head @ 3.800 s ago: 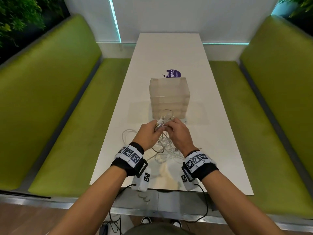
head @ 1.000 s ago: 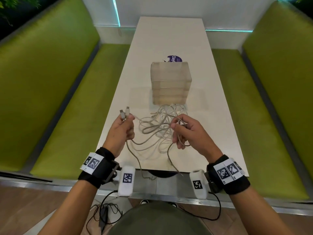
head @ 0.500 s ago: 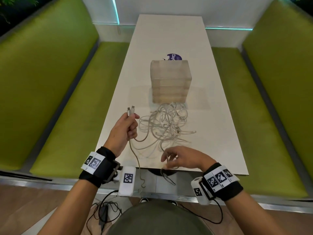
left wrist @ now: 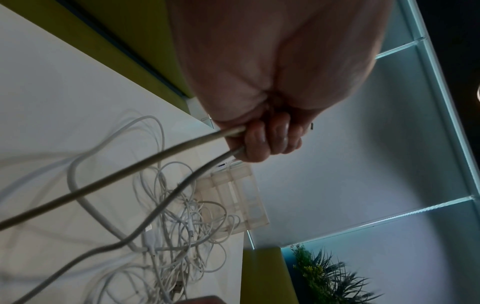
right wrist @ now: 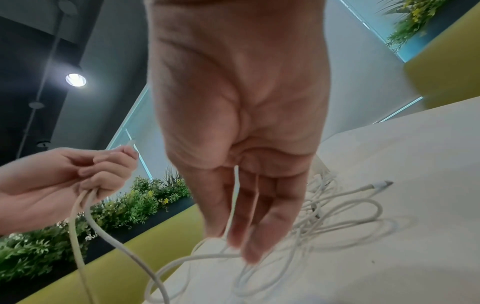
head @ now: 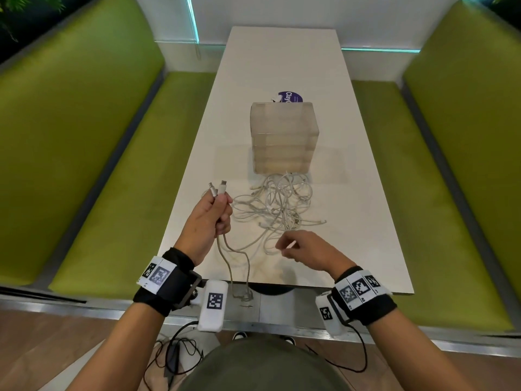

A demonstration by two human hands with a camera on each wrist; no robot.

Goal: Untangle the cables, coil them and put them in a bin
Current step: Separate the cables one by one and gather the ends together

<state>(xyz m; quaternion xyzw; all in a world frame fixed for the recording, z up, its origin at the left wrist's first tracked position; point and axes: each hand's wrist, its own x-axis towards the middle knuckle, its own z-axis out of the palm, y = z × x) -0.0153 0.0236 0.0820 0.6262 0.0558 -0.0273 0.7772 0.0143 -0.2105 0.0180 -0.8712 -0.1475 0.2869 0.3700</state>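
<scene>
My left hand (head: pixel 211 221) grips a grey braided cable (head: pixel 225 258) just below its two plugs (head: pixel 217 189), which stick up. Its doubled length hangs in a loop over the table's front edge. In the left wrist view the curled fingers (left wrist: pixel 262 139) close round both strands. My right hand (head: pixel 298 249) hovers palm down near the front edge and pinches a thin white cable (right wrist: pixel 233 201) that runs along its fingers. A tangle of white cables (head: pixel 279 204) lies in front of a translucent plastic bin (head: pixel 283 136).
The white table (head: pixel 352 193) runs away from me between two green benches (head: pixel 112 207). A purple round sticker (head: pixel 290 97) shows behind the bin. Black wires lie on the floor (head: pixel 174 354) by my feet.
My right hand has let go of the raised bundle and dropped towards the front edge; the tangle now lies on the table. My left hand has shifted slightly right with the plugs.
</scene>
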